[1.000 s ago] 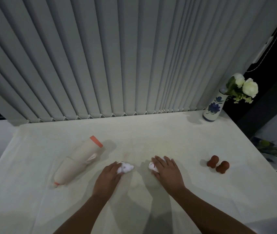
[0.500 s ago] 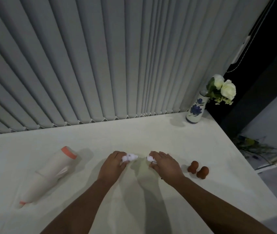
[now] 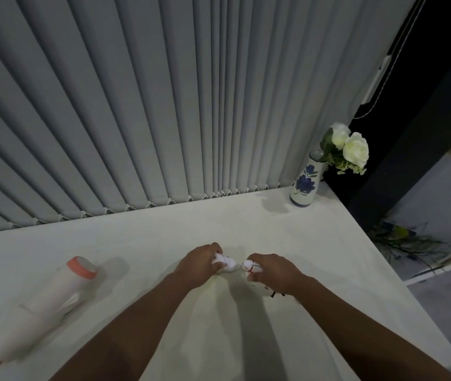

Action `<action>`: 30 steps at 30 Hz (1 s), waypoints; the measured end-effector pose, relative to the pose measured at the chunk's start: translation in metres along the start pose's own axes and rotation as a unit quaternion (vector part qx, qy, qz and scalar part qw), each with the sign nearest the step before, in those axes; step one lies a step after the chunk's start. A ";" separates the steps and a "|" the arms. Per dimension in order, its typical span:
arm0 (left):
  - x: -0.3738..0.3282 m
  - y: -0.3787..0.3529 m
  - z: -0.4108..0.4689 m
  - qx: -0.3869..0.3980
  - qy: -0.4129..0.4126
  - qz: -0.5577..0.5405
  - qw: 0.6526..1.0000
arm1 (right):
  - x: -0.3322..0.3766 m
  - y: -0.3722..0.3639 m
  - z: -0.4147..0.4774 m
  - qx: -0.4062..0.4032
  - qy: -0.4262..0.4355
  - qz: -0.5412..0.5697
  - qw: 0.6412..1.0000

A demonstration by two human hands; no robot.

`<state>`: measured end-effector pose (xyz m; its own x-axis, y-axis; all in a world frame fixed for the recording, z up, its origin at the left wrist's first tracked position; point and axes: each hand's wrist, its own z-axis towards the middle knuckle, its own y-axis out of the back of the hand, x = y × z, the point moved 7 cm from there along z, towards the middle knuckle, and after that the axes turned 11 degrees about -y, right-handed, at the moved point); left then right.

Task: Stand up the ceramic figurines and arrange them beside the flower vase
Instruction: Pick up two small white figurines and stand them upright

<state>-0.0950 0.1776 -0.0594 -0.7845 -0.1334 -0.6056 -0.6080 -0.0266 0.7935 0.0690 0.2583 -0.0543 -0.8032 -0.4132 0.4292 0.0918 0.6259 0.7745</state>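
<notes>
Nearest the camera, two bare forearms are reaching forward over the pale bench (image 3: 315, 243). The left hand (image 3: 201, 264) is closing its fingers round a small white figurine (image 3: 225, 261), whose rounded end is poking out toward the right. The right hand (image 3: 272, 272) is gripping a second white figurine (image 3: 250, 266) with thin red markings, its end pointing left, so the two pieces are sitting just beside each other, perhaps touching. Whether either base is resting on the bench cannot be told.

To do this step well, each hand should probably be turning its figurine until the flat base is facing down, keeping the two apart so that glazed ceramic is not knocking together, and carrying them low.

Off to the left, well apart from the hands, a larger white piece with an orange end (image 3: 53, 301) is lying on its side. Farther back, at the right rear corner of the bench beside the grey vertical blinds (image 3: 163, 105), the flower vase (image 3: 305, 185) is standing upright with its white roses (image 3: 352, 147), far from both figurines.
</notes>
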 end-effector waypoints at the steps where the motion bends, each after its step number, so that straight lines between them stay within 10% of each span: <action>1: 0.000 0.000 0.003 0.004 0.000 -0.001 1.000 | -0.003 0.000 0.001 0.007 0.000 0.014 1.000; 30: -0.003 -0.018 0.025 0.049 -0.006 0.034 0.998 | -0.006 0.003 0.005 0.038 0.019 0.109 0.993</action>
<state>-0.0848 0.2028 -0.0731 -0.8259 -0.1190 -0.5511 -0.5612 0.0790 0.8239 0.0710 0.2661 -0.0565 -0.7461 -0.2855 0.6015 0.2158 0.7509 0.6242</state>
